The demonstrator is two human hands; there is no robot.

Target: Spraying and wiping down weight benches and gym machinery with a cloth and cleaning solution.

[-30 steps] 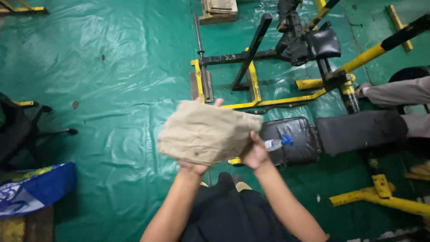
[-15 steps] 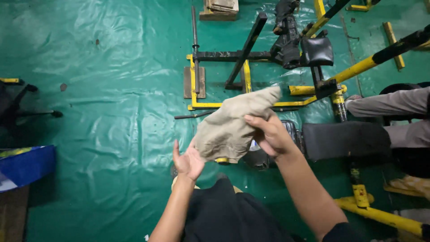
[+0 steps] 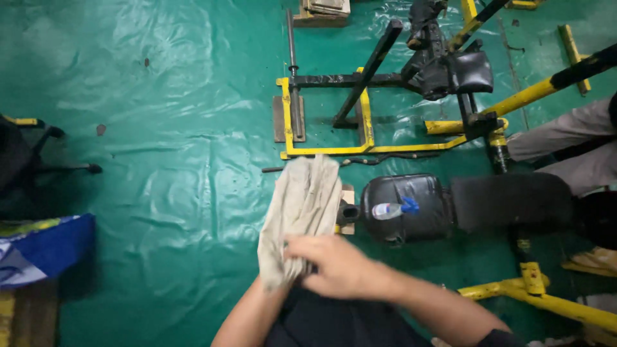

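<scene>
A beige cloth [image 3: 302, 202] hangs in a long folded bunch in front of me, above the green tarp floor [image 3: 160, 128]. My right hand [image 3: 331, 265] reaches across from the right and grips the cloth at its lower end. My left forearm [image 3: 247, 315] comes up under that same end, and the cloth and my right hand hide my left hand. My dark-clothed lap [image 3: 334, 324] lies below both arms.
A black padded bench [image 3: 463, 202] carries a clear bottle with a blue cap [image 3: 393, 209]. Behind it stand a yellow and black metal frame [image 3: 360, 119] and a steel bar [image 3: 292, 71]. Another person's trouser leg [image 3: 559, 138] is at the right. A blue bag [image 3: 38, 247] lies at the left.
My right hand has swung down and to the left over my left hand, pulling the cloth from a loose spread into a long narrow bunch. My left palm, open before, is now covered.
</scene>
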